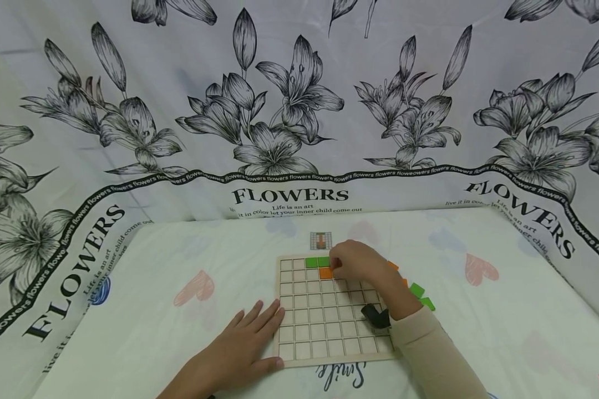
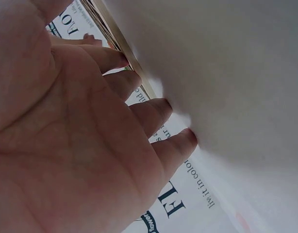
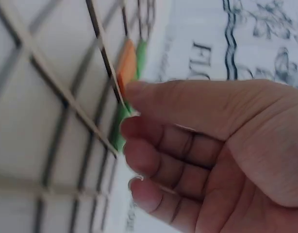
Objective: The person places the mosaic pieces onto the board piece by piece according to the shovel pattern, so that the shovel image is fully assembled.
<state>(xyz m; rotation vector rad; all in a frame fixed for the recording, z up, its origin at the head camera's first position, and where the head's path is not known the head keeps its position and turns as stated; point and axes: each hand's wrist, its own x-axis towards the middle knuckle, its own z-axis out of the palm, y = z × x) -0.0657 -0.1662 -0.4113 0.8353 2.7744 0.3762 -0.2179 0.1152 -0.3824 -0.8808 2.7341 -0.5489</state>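
A wooden grid board (image 1: 315,333) lies on the white cloth. My right hand (image 1: 359,261) is over its far edge, fingers bent. In the right wrist view, thumb and index fingertip pinch at a green tile (image 3: 120,127) at the grid, partly hidden by the fingers. Beside it an orange tile (image 1: 325,273) sits in a cell of the second row. Two more green tiles, one a left green tile (image 1: 311,262), fill cells in the far row. My left hand (image 1: 239,346) lies spread and flat, its fingertips at the board's left edge.
A small pattern card (image 1: 321,240) lies just beyond the board. Loose tiles lie right of the board, partly behind the right forearm, among them a green loose tile (image 1: 416,290) and an orange loose tile (image 1: 393,266). A black device (image 1: 376,316) shows at the right wrist.
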